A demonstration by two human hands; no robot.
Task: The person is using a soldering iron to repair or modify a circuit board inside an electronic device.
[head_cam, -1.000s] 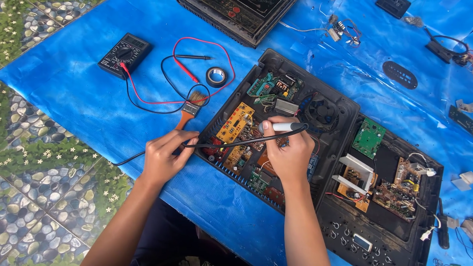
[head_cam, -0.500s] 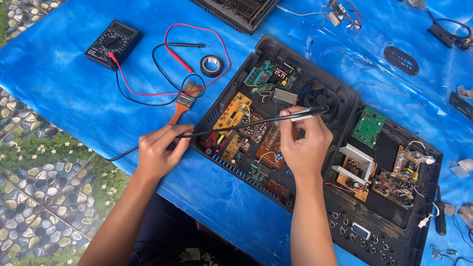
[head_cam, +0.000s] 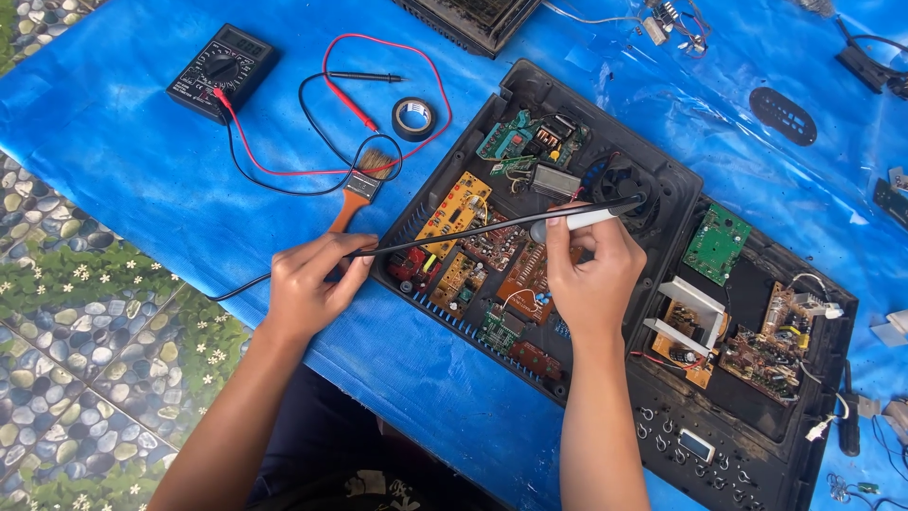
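Note:
An opened black electronics chassis (head_cam: 681, 185) lies on a blue sheet, with several circuit boards inside: orange (head_cam: 452, 205), brown (head_cam: 530, 270) and green (head_cam: 716, 243). My right hand (head_cam: 591, 274) hovers over the brown board and grips a white-handled tool (head_cam: 577, 220). My left hand (head_cam: 312, 284) rests at the chassis' left edge, pinching a long thin black rod or cable (head_cam: 454, 234) that runs across the boards to the fan opening (head_cam: 626, 185). What the rod's tip touches is unclear.
A black multimeter (head_cam: 222, 71) with red and black probe leads (head_cam: 340, 95) sits at the far left. A roll of black tape (head_cam: 413, 118) and a paintbrush (head_cam: 359, 185) lie nearby. Another black casing (head_cam: 473, 19) is at the top. Small parts litter the right side. Pebble-patterned floor (head_cam: 76, 341) at left.
My view has shifted, so everything sits lower and to the left. Both hands keep their hold; the right hand has lifted slightly toward the fan opening along the rod.

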